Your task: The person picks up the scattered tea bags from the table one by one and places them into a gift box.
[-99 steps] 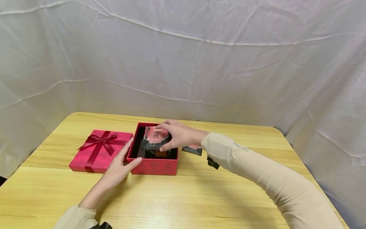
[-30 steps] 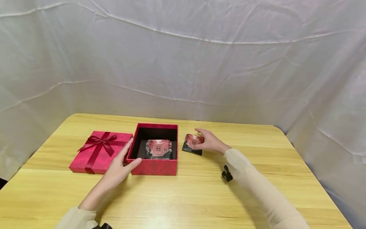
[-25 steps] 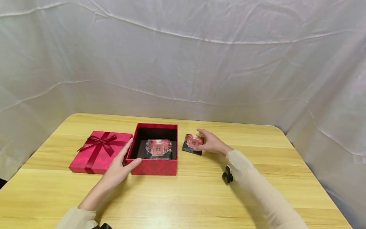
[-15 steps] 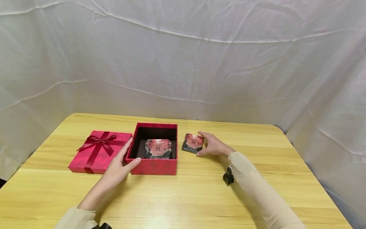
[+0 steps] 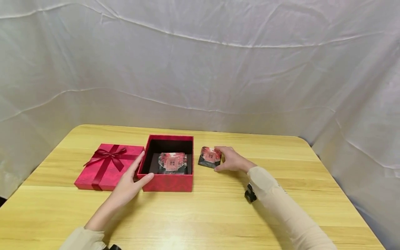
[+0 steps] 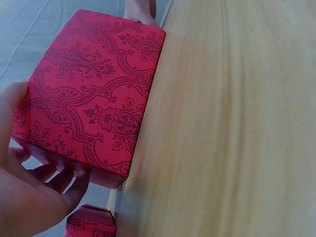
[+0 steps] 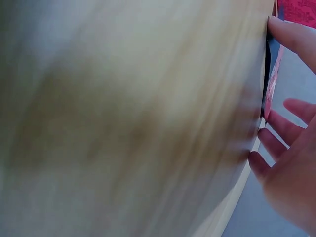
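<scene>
One glossy pack (image 5: 173, 162) already sits in the open red box (image 5: 168, 182), the second pack (image 5: 210, 157) is on the desk (image 5: 218, 215) just right of it, pinched in the right hand (image 5: 230, 160) grip. Left hand (image 5: 131, 184) steadies the box's corner, fingers straight. Lid (image 5: 107, 166) with satin bow lies left; box is matte patterned card

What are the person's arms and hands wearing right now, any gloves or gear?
No gloves: the left hand and right hand are bare. Both arms wear snug beige long sleeves. A small black device hangs under the right wrist, and another black piece peeks out at the left sleeve.
</scene>
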{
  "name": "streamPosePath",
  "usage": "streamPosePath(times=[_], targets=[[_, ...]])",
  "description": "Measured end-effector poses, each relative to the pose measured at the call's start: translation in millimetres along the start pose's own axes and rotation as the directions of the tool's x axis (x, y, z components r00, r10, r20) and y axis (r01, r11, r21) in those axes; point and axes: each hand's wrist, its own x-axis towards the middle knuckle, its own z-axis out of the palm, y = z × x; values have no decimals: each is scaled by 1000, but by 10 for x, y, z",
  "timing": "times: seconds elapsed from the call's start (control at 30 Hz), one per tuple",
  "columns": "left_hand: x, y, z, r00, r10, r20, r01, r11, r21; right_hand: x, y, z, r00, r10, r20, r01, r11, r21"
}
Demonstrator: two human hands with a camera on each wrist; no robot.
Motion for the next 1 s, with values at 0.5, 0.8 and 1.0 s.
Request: streamPosePath(times=[0.5,0.8,1.0], targets=[[-5,1,9,1000,6,-8,-6,1000,2,-68,-36,-55,1000,-9,-12,9,1000,16],[-12,-5,15,1000,11,-7,-11,1000,-7,-119,-49,-88,999,-33,-17,34,999,40],[-11,0,15,1000,9,-6,-10,1000,-12,-155,-56,-104,998,-64,-28,65,997,44]])
